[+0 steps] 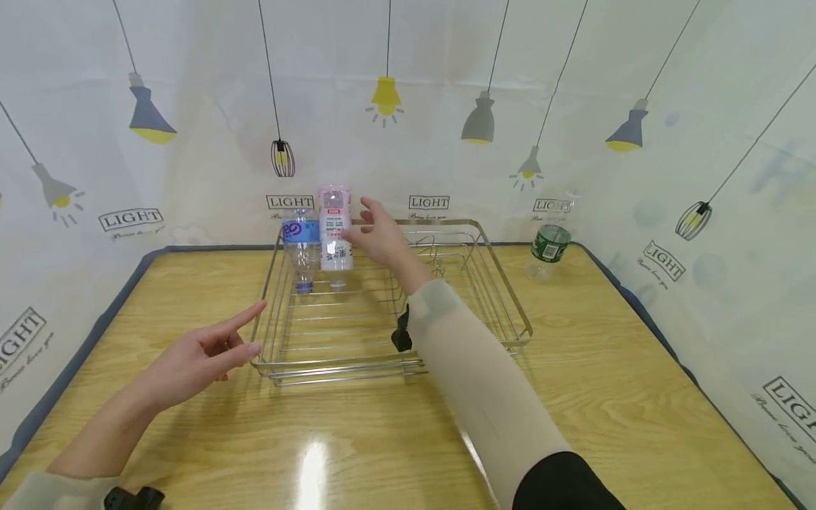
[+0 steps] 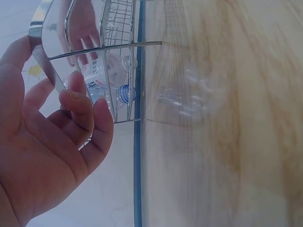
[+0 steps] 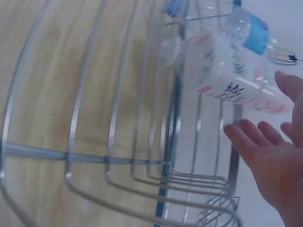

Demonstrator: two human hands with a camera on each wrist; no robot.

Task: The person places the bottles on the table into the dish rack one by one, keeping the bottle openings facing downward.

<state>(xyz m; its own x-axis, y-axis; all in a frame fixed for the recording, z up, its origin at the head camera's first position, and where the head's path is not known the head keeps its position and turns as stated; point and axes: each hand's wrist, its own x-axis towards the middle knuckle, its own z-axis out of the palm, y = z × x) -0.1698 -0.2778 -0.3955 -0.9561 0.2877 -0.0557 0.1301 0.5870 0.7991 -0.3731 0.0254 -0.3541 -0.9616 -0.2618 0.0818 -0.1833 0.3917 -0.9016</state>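
A silver wire rack (image 1: 344,367) lies on the wooden table. My left hand (image 1: 194,361) is at its left front corner, index finger and thumb fairly straight, fingertips right at the metal rim (image 2: 45,66). Inside the rack's back left part, two plastic bottles stand cap-down. One is clear with a blue label (image 1: 301,231) and a blue cap (image 2: 125,93); the other wears a white and pink sleeve (image 1: 336,237). Beside the sleeved bottle is my right hand (image 1: 382,237), fingers loosely spread; the right wrist view shows a gap between its fingertips and the bottle (image 3: 227,78).
A clear bottle with a green label (image 1: 551,243) stands on the table (image 1: 612,333) to the right of the rack. A pale curtain (image 1: 433,156) printed with lamps closes off the back and sides. A dark blue band (image 1: 121,304) runs along the table's edges.
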